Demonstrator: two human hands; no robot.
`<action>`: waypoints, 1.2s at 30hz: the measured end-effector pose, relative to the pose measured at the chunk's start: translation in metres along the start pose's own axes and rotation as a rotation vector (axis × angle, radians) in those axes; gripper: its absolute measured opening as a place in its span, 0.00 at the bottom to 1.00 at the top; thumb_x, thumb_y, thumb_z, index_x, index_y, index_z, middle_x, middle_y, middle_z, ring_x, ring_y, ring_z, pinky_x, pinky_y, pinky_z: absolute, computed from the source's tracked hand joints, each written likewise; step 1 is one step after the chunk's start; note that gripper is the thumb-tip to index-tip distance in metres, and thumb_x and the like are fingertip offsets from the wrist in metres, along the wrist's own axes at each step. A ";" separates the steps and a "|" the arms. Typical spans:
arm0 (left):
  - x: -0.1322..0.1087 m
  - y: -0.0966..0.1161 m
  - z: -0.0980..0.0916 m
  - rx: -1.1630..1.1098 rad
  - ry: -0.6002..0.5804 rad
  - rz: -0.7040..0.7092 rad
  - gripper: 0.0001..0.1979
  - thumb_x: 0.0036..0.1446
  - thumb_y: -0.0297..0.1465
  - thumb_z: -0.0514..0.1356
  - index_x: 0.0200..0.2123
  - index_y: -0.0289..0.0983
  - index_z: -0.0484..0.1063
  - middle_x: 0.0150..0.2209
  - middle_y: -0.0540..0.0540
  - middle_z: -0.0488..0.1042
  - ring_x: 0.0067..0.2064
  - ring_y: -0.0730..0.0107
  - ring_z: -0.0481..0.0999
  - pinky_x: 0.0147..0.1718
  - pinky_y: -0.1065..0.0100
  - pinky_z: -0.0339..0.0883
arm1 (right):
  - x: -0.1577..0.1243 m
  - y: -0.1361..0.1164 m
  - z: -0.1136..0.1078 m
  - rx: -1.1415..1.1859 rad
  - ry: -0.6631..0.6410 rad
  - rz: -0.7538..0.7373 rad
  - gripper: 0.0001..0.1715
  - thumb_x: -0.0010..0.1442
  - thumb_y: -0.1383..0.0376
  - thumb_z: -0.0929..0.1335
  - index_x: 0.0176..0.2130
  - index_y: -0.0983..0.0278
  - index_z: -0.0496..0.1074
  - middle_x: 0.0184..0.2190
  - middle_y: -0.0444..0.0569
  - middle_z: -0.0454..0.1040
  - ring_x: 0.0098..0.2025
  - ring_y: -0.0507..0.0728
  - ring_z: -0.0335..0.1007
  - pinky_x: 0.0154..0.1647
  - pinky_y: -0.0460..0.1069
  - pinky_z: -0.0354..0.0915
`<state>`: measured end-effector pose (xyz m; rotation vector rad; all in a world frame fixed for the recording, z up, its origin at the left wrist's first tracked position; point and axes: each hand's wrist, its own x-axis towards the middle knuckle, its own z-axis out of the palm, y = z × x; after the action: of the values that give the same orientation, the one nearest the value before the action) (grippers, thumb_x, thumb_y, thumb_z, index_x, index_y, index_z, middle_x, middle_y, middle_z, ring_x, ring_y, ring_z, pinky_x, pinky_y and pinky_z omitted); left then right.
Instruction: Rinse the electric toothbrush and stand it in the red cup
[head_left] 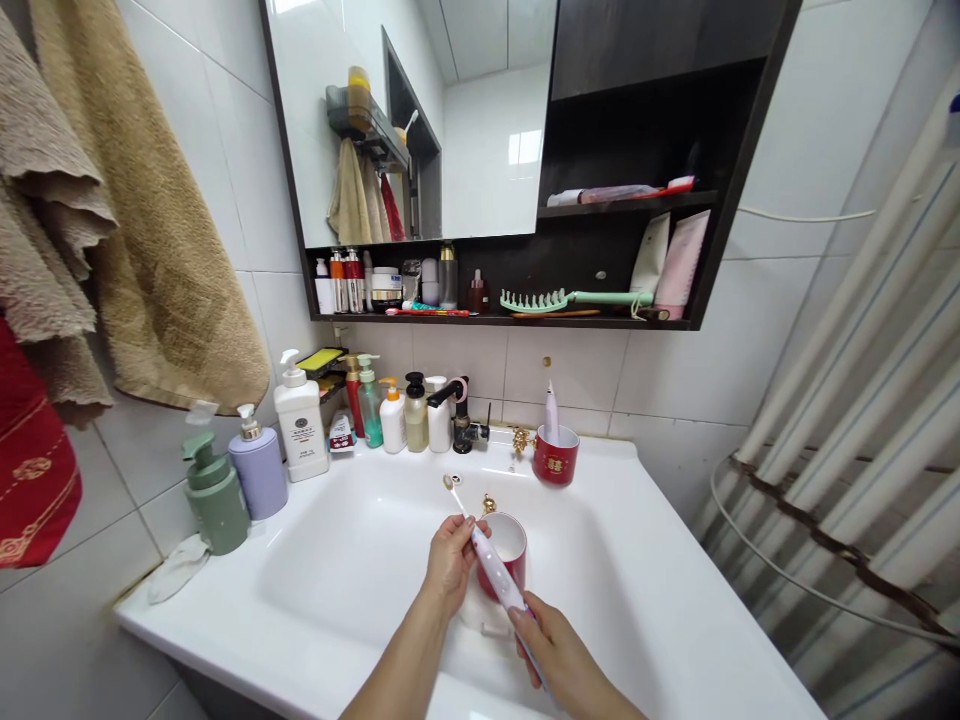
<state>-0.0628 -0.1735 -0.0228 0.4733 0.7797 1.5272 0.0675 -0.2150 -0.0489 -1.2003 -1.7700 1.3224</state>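
Observation:
Over the white sink basin (pixel 352 560), my left hand (pixel 450 560) is closed around the upper part of a white electric toothbrush (pixel 491 560), near its neck. The brush head points up and to the left. My right hand (pixel 559 655) grips the lower end of the same handle. Just behind the toothbrush, a red cup (pixel 510 545) with a white inside hangs above the basin; my left hand touches its side, and what supports it is hidden.
A black faucet (pixel 459 412) stands at the sink's back edge, with several pump bottles (pixel 300 420) to its left. A second red cup (pixel 556 455) holds another toothbrush. Towels (pixel 150 250) hang left; a mirror cabinet (pixel 420 130) and shelf with a green comb (pixel 570 298) are above.

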 end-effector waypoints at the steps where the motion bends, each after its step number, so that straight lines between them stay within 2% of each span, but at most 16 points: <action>1: 0.001 0.000 -0.001 0.000 0.010 0.007 0.08 0.35 0.27 0.60 0.21 0.33 0.62 0.22 0.47 0.71 0.27 0.72 0.70 0.32 0.70 0.62 | 0.000 -0.001 0.001 -0.017 0.004 0.002 0.18 0.50 0.53 0.53 0.27 0.65 0.58 0.16 0.37 0.55 0.12 0.44 0.50 0.13 0.42 0.50; 5: 0.002 0.000 -0.002 -0.008 0.044 0.020 0.07 0.37 0.27 0.59 0.21 0.33 0.61 0.21 0.48 0.71 0.27 0.73 0.71 0.32 0.71 0.62 | -0.001 -0.006 0.004 -0.092 0.071 -0.021 0.17 0.50 0.54 0.55 0.30 0.64 0.58 0.16 0.37 0.56 0.12 0.45 0.50 0.14 0.42 0.51; 9: 0.001 0.001 -0.001 -0.002 0.090 0.012 0.05 0.38 0.26 0.58 0.20 0.33 0.61 0.20 0.48 0.70 0.26 0.73 0.71 0.32 0.71 0.62 | -0.001 -0.011 0.008 -0.071 0.014 0.048 0.17 0.50 0.54 0.53 0.26 0.65 0.57 0.15 0.38 0.55 0.11 0.45 0.48 0.12 0.42 0.49; 13: 0.000 0.001 0.001 -0.013 0.117 0.016 0.05 0.39 0.25 0.57 0.20 0.34 0.61 0.19 0.48 0.70 0.26 0.73 0.71 0.32 0.72 0.62 | -0.003 -0.015 0.009 -0.107 0.075 0.030 0.16 0.49 0.55 0.54 0.29 0.64 0.57 0.15 0.37 0.55 0.12 0.45 0.49 0.13 0.42 0.50; 17: 0.001 0.000 0.001 0.006 0.145 0.005 0.05 0.40 0.25 0.57 0.19 0.34 0.61 0.19 0.48 0.70 0.25 0.74 0.71 0.30 0.72 0.63 | -0.004 -0.017 0.009 -0.075 0.015 0.069 0.17 0.50 0.54 0.52 0.25 0.64 0.56 0.14 0.37 0.55 0.11 0.45 0.48 0.13 0.42 0.50; 22: 0.002 0.000 0.000 -0.001 0.169 0.006 0.05 0.39 0.25 0.57 0.20 0.34 0.61 0.19 0.48 0.70 0.25 0.73 0.71 0.29 0.72 0.63 | -0.004 -0.016 0.009 -0.144 0.092 0.045 0.16 0.49 0.54 0.55 0.29 0.64 0.58 0.16 0.39 0.57 0.12 0.46 0.51 0.13 0.42 0.51; 27: 0.001 0.002 0.002 0.003 0.197 -0.001 0.05 0.39 0.24 0.56 0.19 0.34 0.60 0.19 0.48 0.70 0.24 0.74 0.71 0.28 0.72 0.63 | -0.002 -0.016 0.010 -0.090 0.018 0.103 0.15 0.51 0.56 0.53 0.24 0.64 0.55 0.14 0.38 0.55 0.10 0.45 0.48 0.12 0.42 0.50; 31: 0.000 0.003 0.003 -0.001 0.206 -0.003 0.04 0.41 0.23 0.55 0.19 0.34 0.60 0.18 0.48 0.70 0.24 0.74 0.71 0.28 0.73 0.63 | -0.004 -0.020 0.010 -0.176 0.110 0.052 0.14 0.49 0.55 0.55 0.27 0.63 0.57 0.16 0.39 0.58 0.12 0.46 0.51 0.14 0.42 0.51; 36: 0.001 0.003 0.002 0.016 0.216 0.001 0.05 0.39 0.24 0.57 0.19 0.34 0.61 0.19 0.49 0.70 0.24 0.74 0.71 0.27 0.72 0.63 | -0.006 -0.022 0.010 -0.137 0.049 0.102 0.14 0.50 0.56 0.53 0.25 0.63 0.56 0.15 0.39 0.57 0.11 0.45 0.49 0.14 0.42 0.51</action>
<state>-0.0634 -0.1721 -0.0195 0.3237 0.9589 1.5906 0.0550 -0.2264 -0.0309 -1.4030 -1.8091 1.2343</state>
